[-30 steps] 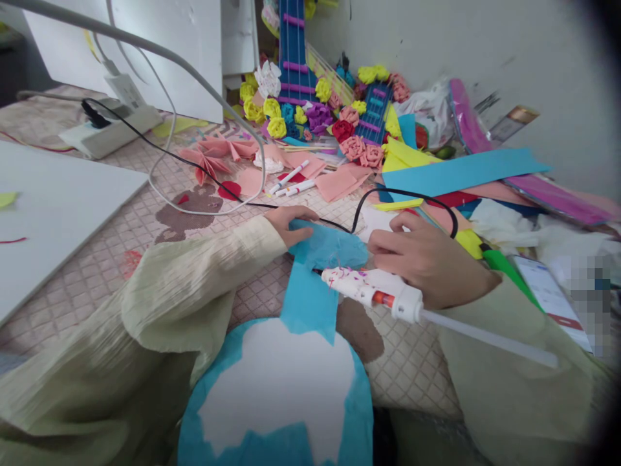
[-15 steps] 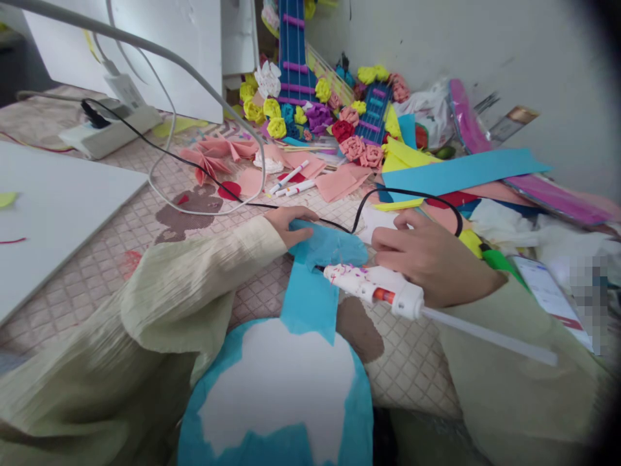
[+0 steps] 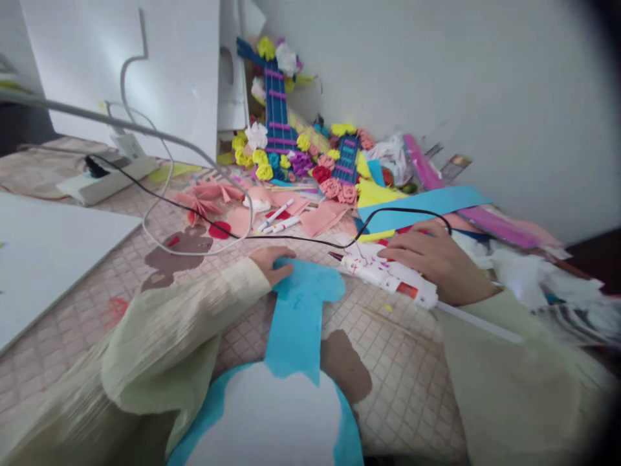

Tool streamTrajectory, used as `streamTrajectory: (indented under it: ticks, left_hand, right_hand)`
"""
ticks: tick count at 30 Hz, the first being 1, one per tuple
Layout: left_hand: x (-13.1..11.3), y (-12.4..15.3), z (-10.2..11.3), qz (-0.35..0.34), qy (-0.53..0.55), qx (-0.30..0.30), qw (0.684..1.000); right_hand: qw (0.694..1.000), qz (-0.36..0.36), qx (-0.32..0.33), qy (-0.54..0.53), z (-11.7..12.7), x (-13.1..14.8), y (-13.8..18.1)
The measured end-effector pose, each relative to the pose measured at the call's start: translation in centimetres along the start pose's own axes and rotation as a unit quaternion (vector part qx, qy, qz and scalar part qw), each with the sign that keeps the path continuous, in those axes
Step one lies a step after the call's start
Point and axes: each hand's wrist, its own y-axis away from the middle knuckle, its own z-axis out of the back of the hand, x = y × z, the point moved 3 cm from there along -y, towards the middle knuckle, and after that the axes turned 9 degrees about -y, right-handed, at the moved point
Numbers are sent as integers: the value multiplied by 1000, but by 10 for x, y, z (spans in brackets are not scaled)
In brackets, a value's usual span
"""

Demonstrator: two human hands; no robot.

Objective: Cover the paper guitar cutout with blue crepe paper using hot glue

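Note:
My left hand (image 3: 270, 261) presses its closed fingers on the top of a blue paper-covered guitar-shaped cutout (image 3: 301, 304), at the left edge of its rounded head. The cutout's white round body (image 3: 272, 421) lies near me. My right hand (image 3: 433, 259) grips a white hot glue gun (image 3: 388, 275), its nozzle pointing left, just right of the blue head and apart from it. A clear glue stick (image 3: 478, 322) sticks out of the gun's back. A black cord (image 3: 388, 217) loops away from the gun.
A pile of paper roses, blue guitar models (image 3: 276, 110) and coloured sheets fills the far corner. Marker pens (image 3: 274, 217) and pink paper scraps lie beyond my hands. A power strip (image 3: 104, 181) with white cables sits far left, a white board (image 3: 43, 246) at the left.
The view has tilted up and pulled back. My right hand has lifted the glue gun off the blue head and moved it right and farther away. My left hand stays on the paper.

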Motion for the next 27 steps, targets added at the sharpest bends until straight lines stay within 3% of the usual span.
streamTrajectory:
  ticks: [5, 13, 17, 21, 24, 27]
  left_hand:
    - [6, 0, -1, -8, 5, -15, 1000]
    - [8, 1, -3, -16, 27, -14, 999]
    - [9, -1, -4, -17, 30, -13, 999]
    - [9, 0, -4, -20, 32, -17, 999]
    - [10, 0, -4, -14, 30, -21, 999]
    - [10, 0, -5, -15, 31, -17, 999]
  right_hand:
    - [987, -139, 61, 46, -17, -54, 12]
    - [978, -175, 116, 6, -58, -83, 8]
    - [978, -171, 119, -18, -60, -86, 8]
    - [974, -200, 100, -44, -36, -70, 28]
    - [968, -209, 110, -84, -20, -32, 49]
    - [939, -253, 164, -164, -23, 10, 69]
